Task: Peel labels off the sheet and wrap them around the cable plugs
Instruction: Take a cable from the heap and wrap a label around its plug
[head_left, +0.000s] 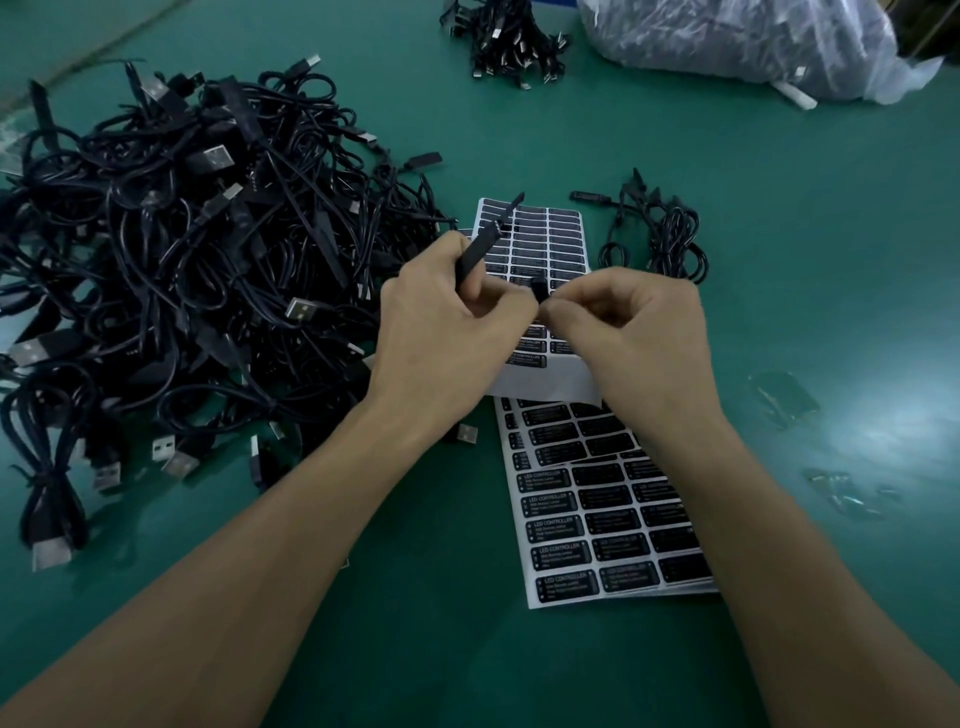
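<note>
Green anti-static matting (779, 234) covers the bench, with a big tangle of black USB cables (182, 260) on the left and two label sheets running down the middle. My left hand (441, 317) is curled around a slim black plug (475, 254), which sticks up and away over the far label sheet (545, 239). My right hand (634, 327) pinches a small black label (537, 287) between thumb and fingertips, just beside the left thumb; I cannot tell whether the label touches the plug yet. The near label sheet (597, 509) lies flat between my forearms.

I judge the plug to be light and rigid, a smooth moulded bar that could twist in the fingers, so it is best held low on the body, leaving the wrapping zone bare. The label looks thin, floppy and tacky: it will likely curl, crease or stick to skin, so I would keep it by one short edge only and lay the free edge down square before rolling. A small cable bundle (670, 239) sits to the right.
</note>
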